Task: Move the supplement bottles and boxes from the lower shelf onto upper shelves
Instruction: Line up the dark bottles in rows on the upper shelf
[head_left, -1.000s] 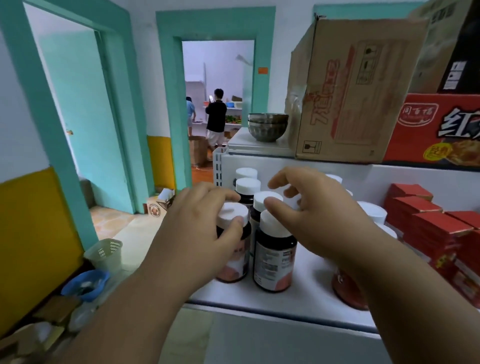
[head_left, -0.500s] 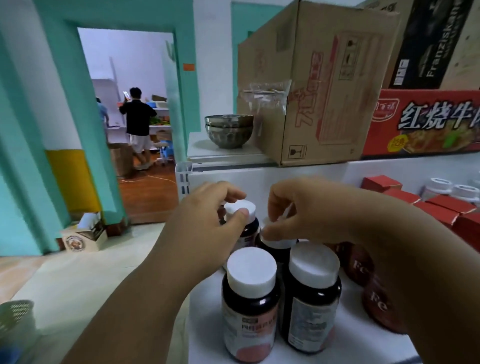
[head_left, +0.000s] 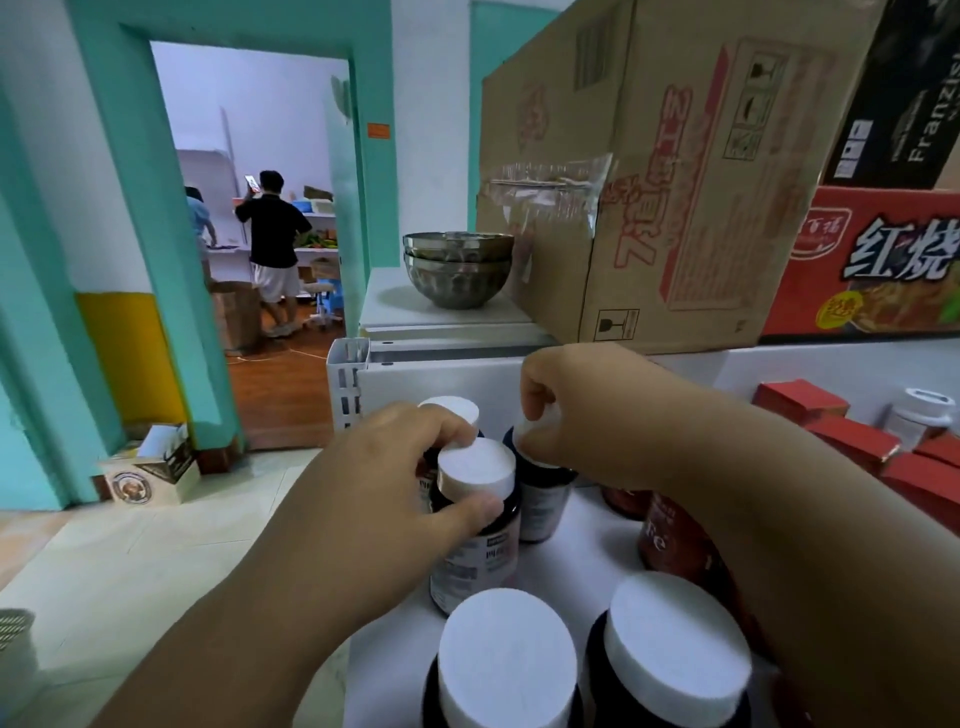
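Dark supplement bottles with white caps stand on the white shelf (head_left: 587, 545). My left hand (head_left: 384, 488) grips one bottle (head_left: 475, 525) round its neck, thumb under the cap. My right hand (head_left: 576, 410) pinches the cap of a second bottle (head_left: 540, 499) just behind it. A third bottle's cap (head_left: 451, 410) shows behind my left fingers. Two more bottles (head_left: 506, 660) (head_left: 675, 654) stand nearest me. Red-brown bottles (head_left: 675, 540) sit under my right forearm. Small red boxes (head_left: 852, 441) and a white bottle (head_left: 919, 421) lie at the right.
The shelf above carries two stacked steel bowls (head_left: 457, 270), a big cardboard carton (head_left: 649, 176) and a red noodle carton (head_left: 872, 260). Left of the shelf is tiled floor with a small box (head_left: 150, 473). Through the doorway a person (head_left: 272, 244) stands at a far table.
The view has moved closer and lower over the bottles. My left hand now wraps a bottle's neck, and my right hand has settled on the cap of the bottle behind it.
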